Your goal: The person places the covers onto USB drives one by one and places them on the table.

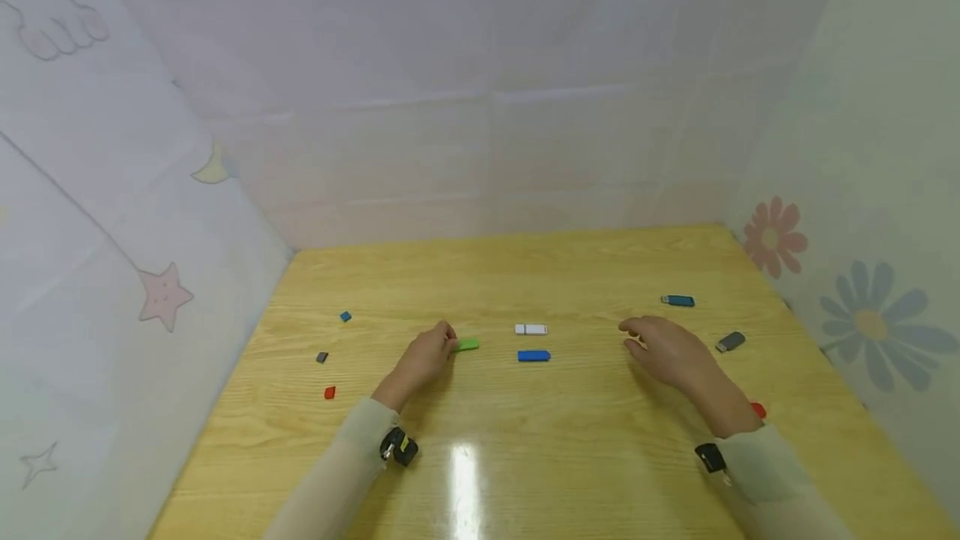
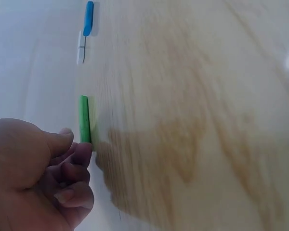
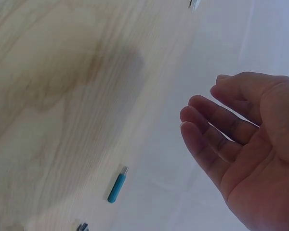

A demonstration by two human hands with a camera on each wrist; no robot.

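Observation:
On the left side of the table, my left hand [image 1: 426, 357] has its fingertips at the near end of a small green USB stick [image 1: 467, 345]. The thumb and curled fingers meet around that end in the left wrist view, where the green stick [image 2: 85, 120] lies close over the wood. To its right are a white USB stick [image 1: 531, 329] and a blue one [image 1: 533, 356]. My right hand [image 1: 670, 354] hovers over the right half with loosely bent fingers and holds nothing. A teal USB stick [image 3: 117, 186] shows below it in the right wrist view.
At the left lie small blue [image 1: 346, 317], grey [image 1: 322, 357] and red [image 1: 330, 392] caps. A grey USB stick [image 1: 731, 342] is at the right, and a red piece [image 1: 758, 410] is partly hidden by my right arm. Printed cloth [image 1: 480, 148] stands around the table [image 1: 570, 457].

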